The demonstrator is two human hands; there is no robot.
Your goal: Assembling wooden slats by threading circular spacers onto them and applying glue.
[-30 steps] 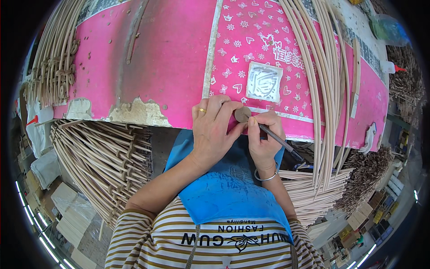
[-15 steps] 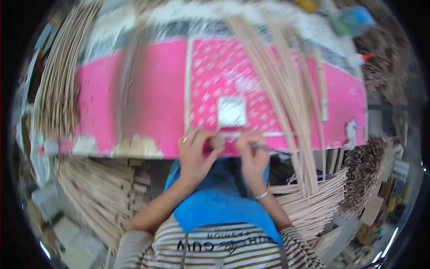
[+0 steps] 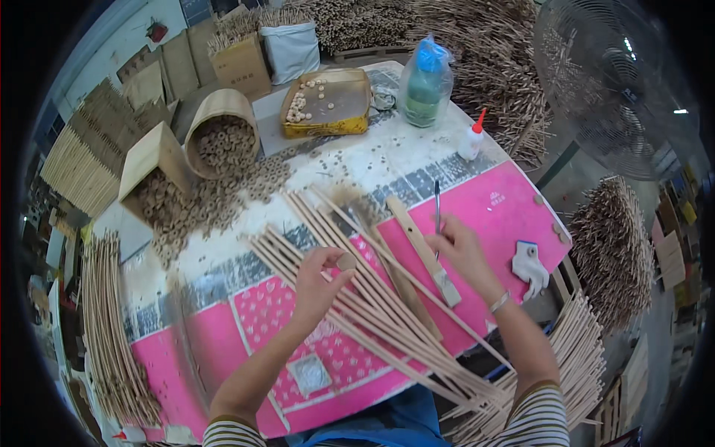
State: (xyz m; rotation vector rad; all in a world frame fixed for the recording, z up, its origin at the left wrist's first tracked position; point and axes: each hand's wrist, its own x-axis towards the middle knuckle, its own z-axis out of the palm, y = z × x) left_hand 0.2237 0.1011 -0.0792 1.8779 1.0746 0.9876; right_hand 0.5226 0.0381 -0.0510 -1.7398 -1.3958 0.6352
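Note:
My left hand (image 3: 313,287) is raised over the sticks, a small round wooden disc (image 3: 346,261) pinched between thumb and fingers. To the right, my right hand (image 3: 463,252) is closed on a thin dark pen-like tool (image 3: 437,200), which points away from me. Below that hand and to its left lies a flat wooden strip (image 3: 417,242) with a pale block at its near end. A bundle of long thin wooden sticks (image 3: 372,316) runs diagonally across the pink table cover (image 3: 212,335), between my arms. A small whitish square dish (image 3: 309,374) sits near my left forearm.
Wooden rings (image 3: 212,197) spill from a tipped round wooden container (image 3: 199,119) and a square one (image 3: 141,175). Farther back stand a yellow tray (image 3: 328,128), a bagged green bottle (image 3: 424,89) and a red-tipped glue bottle (image 3: 471,140). A glove (image 3: 529,267) lies right; a fan (image 3: 607,82) stands beyond.
My view has shifted toward the far side of the table. Both hands have moved from the near edge out over it, and farther apart. Disc and tool are still held.

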